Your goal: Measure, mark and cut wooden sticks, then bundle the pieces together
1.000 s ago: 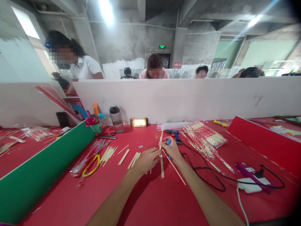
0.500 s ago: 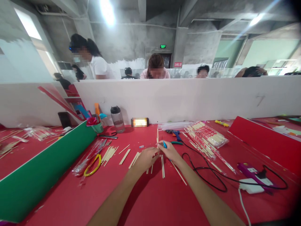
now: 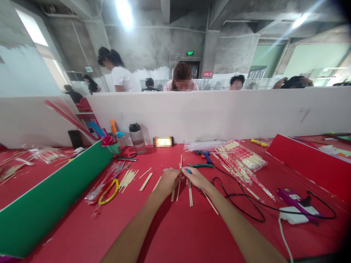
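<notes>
Both my hands meet over the red table (image 3: 192, 233). My left hand (image 3: 168, 181) is curled, its fingers pinching a thin wooden stick (image 3: 181, 162) that points away from me. My right hand (image 3: 195, 178) is closed on a small blue-handled tool (image 3: 188, 170) held against that stick. Under the hands lie cut wooden sticks (image 3: 189, 193) and one long stick (image 3: 210, 204) beside my right wrist.
Loose stick pieces (image 3: 127, 178), a yellow-handled tool (image 3: 109, 192) and a green board (image 3: 52, 197) lie left. A bottle (image 3: 136, 138) and phone (image 3: 163, 141) stand by the white partition (image 3: 219, 113). Packed chopsticks (image 3: 241, 157), black cable (image 3: 241, 204), purple glue gun (image 3: 293, 200) right. People work behind.
My hands and the stick have shifted a little to the left and farther away. The person standing behind the partition at left has walked to the right.
</notes>
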The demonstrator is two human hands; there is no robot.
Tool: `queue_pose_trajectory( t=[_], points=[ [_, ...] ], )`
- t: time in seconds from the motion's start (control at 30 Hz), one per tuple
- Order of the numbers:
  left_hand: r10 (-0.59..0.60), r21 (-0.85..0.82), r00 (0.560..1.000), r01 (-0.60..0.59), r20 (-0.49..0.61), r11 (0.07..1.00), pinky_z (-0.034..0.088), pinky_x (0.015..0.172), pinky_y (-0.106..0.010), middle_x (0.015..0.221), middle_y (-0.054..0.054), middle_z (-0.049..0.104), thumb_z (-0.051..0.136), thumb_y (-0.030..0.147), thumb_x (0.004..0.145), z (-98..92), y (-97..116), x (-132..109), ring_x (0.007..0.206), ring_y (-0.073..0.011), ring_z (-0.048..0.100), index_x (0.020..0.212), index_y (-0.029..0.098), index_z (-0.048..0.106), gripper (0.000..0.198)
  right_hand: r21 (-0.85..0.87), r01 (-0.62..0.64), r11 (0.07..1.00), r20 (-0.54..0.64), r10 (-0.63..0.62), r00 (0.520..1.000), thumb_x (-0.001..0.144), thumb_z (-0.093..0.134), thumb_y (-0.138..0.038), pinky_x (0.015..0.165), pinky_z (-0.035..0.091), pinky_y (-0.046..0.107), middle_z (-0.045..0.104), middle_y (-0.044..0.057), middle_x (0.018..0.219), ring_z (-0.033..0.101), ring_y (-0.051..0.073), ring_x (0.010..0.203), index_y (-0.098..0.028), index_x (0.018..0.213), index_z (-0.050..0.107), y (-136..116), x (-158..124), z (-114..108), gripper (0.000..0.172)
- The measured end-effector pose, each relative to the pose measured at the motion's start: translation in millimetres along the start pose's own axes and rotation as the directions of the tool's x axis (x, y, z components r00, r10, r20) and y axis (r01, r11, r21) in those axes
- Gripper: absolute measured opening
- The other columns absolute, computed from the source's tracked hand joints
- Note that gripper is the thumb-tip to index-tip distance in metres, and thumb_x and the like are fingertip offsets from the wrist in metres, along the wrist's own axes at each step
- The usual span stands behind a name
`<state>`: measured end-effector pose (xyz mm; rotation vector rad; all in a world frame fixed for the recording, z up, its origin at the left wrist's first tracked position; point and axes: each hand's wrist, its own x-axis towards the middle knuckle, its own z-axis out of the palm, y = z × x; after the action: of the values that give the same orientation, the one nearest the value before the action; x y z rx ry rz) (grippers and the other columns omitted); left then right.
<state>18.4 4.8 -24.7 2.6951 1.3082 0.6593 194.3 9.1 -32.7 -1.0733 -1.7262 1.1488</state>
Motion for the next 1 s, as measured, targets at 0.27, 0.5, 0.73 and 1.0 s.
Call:
queue_pose_trajectory(
  t=[0.27, 0.5, 0.73, 1.0],
  points=[
    [0.017, 0.082, 0.999, -0.02, 0.046, 0.996, 0.04, 0.08, -0.031, 0.089, -0.008, 0.069, 0.046, 0.037, 0.096, -0.3, 6, -4, 0.089, -0.0217, 0.059, 0.09, 0.018, 0.063, 0.026, 0.025, -0.049, 0.998, 0.019, 0.048, 0.999, 0.088, 0.043, -0.066, 0.045, 0.041, 0.022, 0.053, -0.004, 0.057, 0.056, 0.013, 0.045, -0.018, 0.081, 0.053, 6, 2, 1, 0.05],
    [-0.026, 0.19, 0.998, 0.015, 0.054, 0.982, 0.039, 0.084, -0.036, 0.091, -0.009, 0.069, 0.04, 0.037, 0.098, -0.4, 12, -3, 0.093, -0.0246, 0.057, 0.096, 0.018, 0.063, 0.03, 0.074, -0.059, 0.996, 0.02, 0.057, 0.998, 0.088, 0.048, -0.062, 0.045, 0.044, 0.023, 0.059, -0.002, 0.067, 0.057, 0.011, 0.046, -0.016, 0.092, 0.057, 15, 5, 3, 0.047],
    [-0.059, 0.244, 0.997, 0.046, 0.043, 0.969, 0.039, 0.087, -0.035, 0.094, -0.011, 0.068, 0.043, 0.037, 0.097, 2.2, 11, -3, 0.098, -0.025, 0.056, 0.12, 0.016, 0.058, 0.034, 0.068, -0.059, 0.996, 0.028, 0.057, 0.998, 0.089, 0.05, -0.057, 0.046, 0.044, 0.022, 0.062, 0.0, 0.073, 0.056, 0.01, 0.047, -0.014, 0.104, 0.06, 10, 3, 2, 0.046],
    [-0.032, 0.18, 0.999, 0.029, 0.015, 0.983, 0.039, 0.089, -0.037, 0.104, -0.014, 0.069, 0.043, 0.038, 0.096, 0.8, 11, -3, 0.097, -0.025, 0.058, 0.112, 0.017, 0.062, 0.032, 0.066, -0.063, 0.996, -0.053, 0.066, 0.996, 0.089, 0.055, -0.049, 0.053, 0.048, 0.024, 0.061, -0.001, 0.068, 0.057, 0.011, 0.051, -0.014, 0.111, 0.059, -1, -1, -1, 0.041]
  ],
)
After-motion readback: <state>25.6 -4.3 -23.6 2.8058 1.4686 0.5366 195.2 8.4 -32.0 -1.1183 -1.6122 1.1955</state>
